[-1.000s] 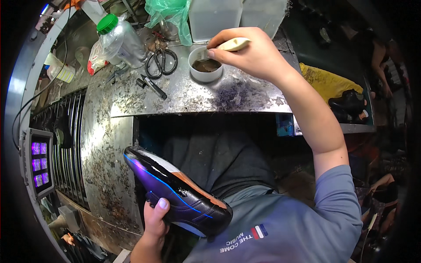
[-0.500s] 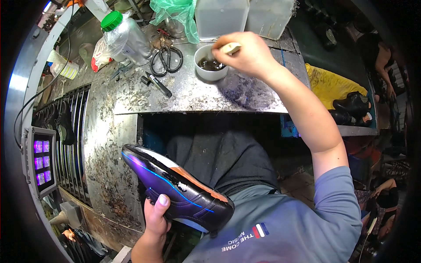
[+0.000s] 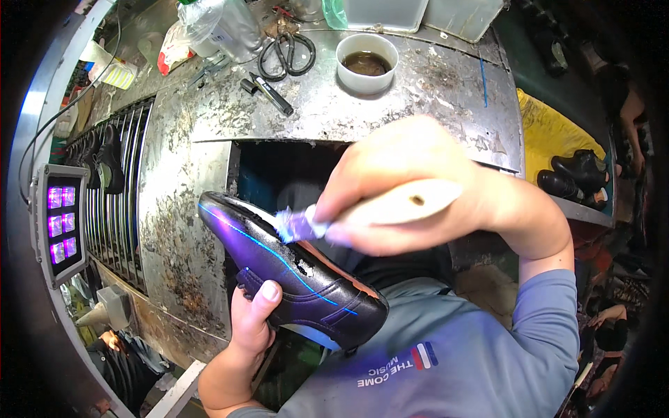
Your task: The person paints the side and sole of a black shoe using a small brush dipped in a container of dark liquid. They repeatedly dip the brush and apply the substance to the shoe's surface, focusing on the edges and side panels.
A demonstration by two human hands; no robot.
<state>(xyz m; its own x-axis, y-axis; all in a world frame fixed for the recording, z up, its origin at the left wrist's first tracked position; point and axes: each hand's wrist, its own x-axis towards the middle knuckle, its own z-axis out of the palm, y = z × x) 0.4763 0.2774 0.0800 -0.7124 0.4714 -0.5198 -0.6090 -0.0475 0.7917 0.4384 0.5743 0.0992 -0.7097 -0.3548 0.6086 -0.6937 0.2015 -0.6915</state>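
**Adhesive brushing on shoe rim in progress**

A dark shoe (image 3: pixel 296 275) is gripped from beneath by the left hand (image 3: pixel 252 324), thumb pressed against its side, sole side turned upward. The right hand (image 3: pixel 411 188) is closed around a pale wooden-handled brush (image 3: pixel 380 209), whose bristles are seen touching the upper edge of the shoe near its toe end. Beyond the right hand, on the worn metal bench (image 3: pixel 432 97), a white cup of brown liquid (image 3: pixel 366 63) stands; scissors (image 3: pixel 287 52) and a black marker (image 3: pixel 268 94) lie to the left of it. The coating step is judged to be under way. The next move is judged to call for steady strokes along the rim, with the shoe rotated in the left hand.
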